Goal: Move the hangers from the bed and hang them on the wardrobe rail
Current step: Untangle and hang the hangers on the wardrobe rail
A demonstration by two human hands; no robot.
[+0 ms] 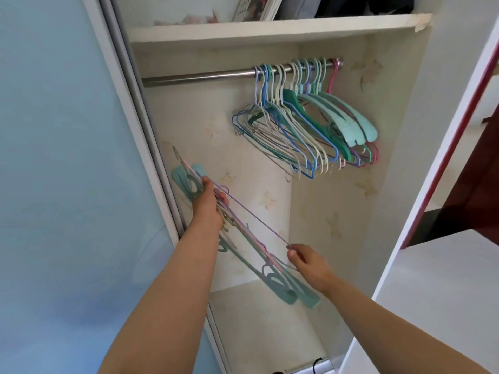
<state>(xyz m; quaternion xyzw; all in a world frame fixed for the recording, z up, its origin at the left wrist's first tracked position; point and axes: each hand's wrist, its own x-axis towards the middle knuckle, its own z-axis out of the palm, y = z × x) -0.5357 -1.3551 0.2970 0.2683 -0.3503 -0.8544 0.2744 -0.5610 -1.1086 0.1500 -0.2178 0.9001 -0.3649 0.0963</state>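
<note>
A steel wardrobe rail (194, 76) runs across the open wardrobe, and several hangers (305, 122) in blue, cream, teal, purple and pink hang bunched at its right end. My left hand (209, 203) grips a bundle of hangers (270, 276), teal plastic and pink wire ones, held slanting low at the wardrobe's left side. My right hand (305, 261) pinches the end of a thin purple wire hanger (253, 215), which is drawn a little away from the bundle. The bed is out of view.
A white shelf (270, 29) with books and dark clothes sits above the rail. A sliding door frame (129, 103) borders the left, a white panel with a red edge (442, 157) the right. The rail's left half is bare. A second metal rail (310, 367) shows at the bottom.
</note>
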